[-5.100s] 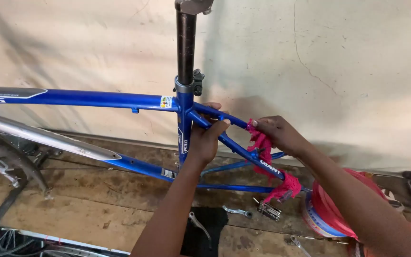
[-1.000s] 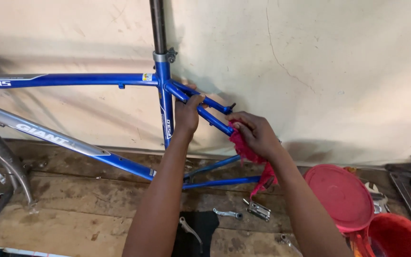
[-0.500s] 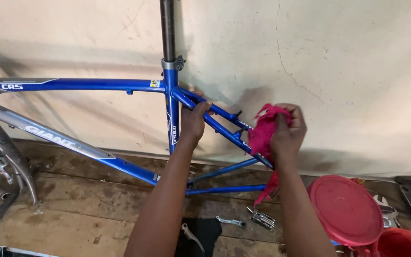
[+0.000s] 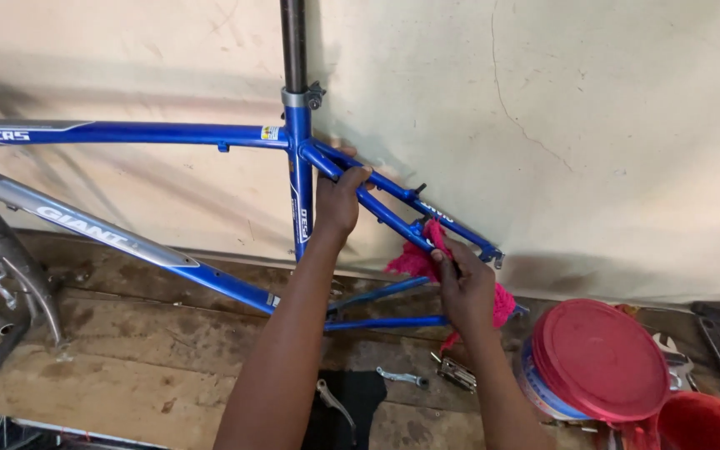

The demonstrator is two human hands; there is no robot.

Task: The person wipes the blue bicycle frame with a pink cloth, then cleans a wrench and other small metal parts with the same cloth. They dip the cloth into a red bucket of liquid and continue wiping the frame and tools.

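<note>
Your left hand (image 4: 339, 198) grips the blue metal bicycle frame (image 4: 297, 179), propped against the wall, to steady it; your right hand (image 4: 466, 285), fingers closed, presses a pink rag (image 4: 417, 260) along its seat stay.

Blue bicycle frame (image 4: 293, 179) with no wheels, upright against a pale wall, with a pink rag (image 4: 417, 260) pressed to its rear stays.

The frame's glossy blue top tube runs level from the left edge to the seat tube, where a dark seat post rises out of a silver clamp. Two thin blue stays slope down to the right from that joint. The crumpled pink rag is bunched against the lower part of the stays, with a loose end hanging below toward the wooden floor.
</note>
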